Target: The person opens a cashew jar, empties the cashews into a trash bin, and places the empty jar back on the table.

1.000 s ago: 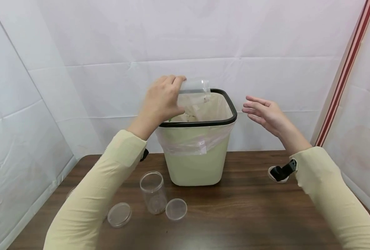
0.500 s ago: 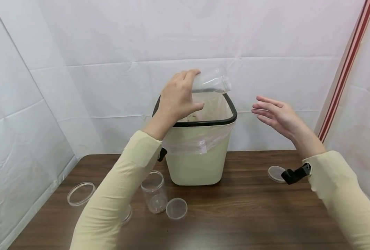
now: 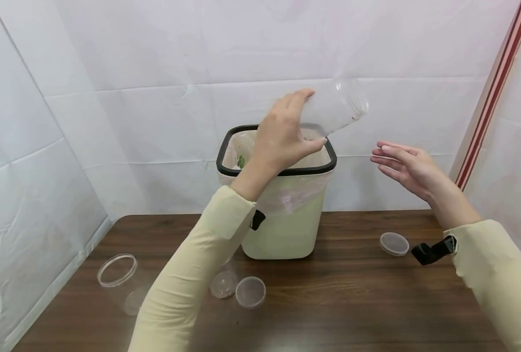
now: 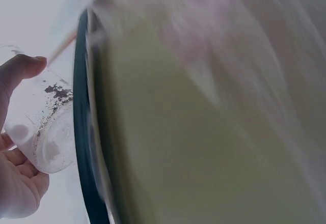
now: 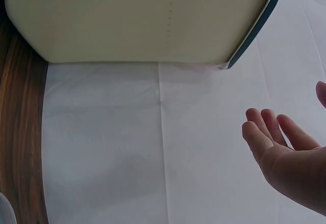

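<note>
My left hand [image 3: 282, 129] grips a clear plastic jar [image 3: 333, 107] above the right part of the trash bin's opening. The jar lies nearly on its side, its mouth end pointing right and slightly raised. In the left wrist view, dark crumbs and fine specks cling inside the jar [image 4: 51, 122]. My right hand [image 3: 412, 168] hovers to the right of the bin, holding nothing, fingers extended and slightly bent. The pale green trash bin [image 3: 282, 239] has a black rim and a thin plastic liner; some green scraps [image 3: 241, 161] show inside it.
On the brown table [image 3: 353, 293] stand a clear jar [image 3: 119, 278] at the left and another jar [image 3: 224, 283] partly behind my left arm. One clear lid [image 3: 250, 292] lies near the middle, another lid [image 3: 394, 243] at the right. White sheeting hangs behind.
My left hand has carried the jar right and upward across the bin, and its mouth end has tipped up a little. My right hand has drifted to the right.
</note>
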Tool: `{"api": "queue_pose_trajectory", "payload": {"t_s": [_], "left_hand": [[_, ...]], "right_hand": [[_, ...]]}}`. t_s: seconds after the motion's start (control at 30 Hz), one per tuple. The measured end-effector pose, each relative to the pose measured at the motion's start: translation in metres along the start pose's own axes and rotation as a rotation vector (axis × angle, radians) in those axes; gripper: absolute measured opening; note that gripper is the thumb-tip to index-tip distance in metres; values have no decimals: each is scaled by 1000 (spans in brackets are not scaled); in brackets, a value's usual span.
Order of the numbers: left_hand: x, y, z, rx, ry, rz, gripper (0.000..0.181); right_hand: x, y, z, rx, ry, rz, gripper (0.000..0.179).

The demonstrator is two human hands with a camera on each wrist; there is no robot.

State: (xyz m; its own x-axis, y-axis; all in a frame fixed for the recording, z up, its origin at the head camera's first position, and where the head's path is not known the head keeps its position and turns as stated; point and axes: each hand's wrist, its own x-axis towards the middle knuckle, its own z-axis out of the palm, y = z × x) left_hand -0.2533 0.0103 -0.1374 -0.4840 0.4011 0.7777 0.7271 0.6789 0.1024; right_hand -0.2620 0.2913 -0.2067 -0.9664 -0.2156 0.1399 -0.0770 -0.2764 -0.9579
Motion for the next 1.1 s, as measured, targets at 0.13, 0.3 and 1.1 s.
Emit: {"api": "queue_pose_trajectory", "payload": {"t_s": [0.13, 0.3, 1.1], "left_hand": [[3, 12, 6, -37, -20, -4, 76], [5, 26, 15, -74, -62, -25, 78], [-25, 78, 83, -319, -153, -65, 74]], "right_hand": [[-3, 1, -7, 26, -2, 11, 15], [-9, 3, -16, 50, 8, 14, 15], [-27, 36, -53, 205, -64, 2, 24]]}}
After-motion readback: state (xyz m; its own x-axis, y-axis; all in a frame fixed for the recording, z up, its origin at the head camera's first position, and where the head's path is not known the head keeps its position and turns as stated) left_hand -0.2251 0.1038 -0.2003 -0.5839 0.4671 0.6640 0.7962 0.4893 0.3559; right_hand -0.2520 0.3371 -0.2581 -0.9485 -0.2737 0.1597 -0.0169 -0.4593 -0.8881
